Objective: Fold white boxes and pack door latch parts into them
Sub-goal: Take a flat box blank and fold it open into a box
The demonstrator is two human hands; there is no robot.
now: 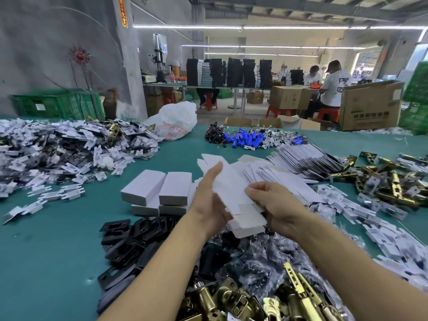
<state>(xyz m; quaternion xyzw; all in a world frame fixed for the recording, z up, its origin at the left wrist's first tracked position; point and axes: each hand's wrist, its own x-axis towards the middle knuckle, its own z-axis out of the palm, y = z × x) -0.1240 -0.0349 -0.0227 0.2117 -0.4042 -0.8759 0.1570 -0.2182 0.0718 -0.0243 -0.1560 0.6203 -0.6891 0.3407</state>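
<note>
Orange sign [123, 10] on pillar [129, 66], Chinese chars, red print on plastic bag [174, 121], neither legible

White box blank [231, 193] flat, tilted; folded boxes [159, 188] stacked, seemingly closed.
</note>
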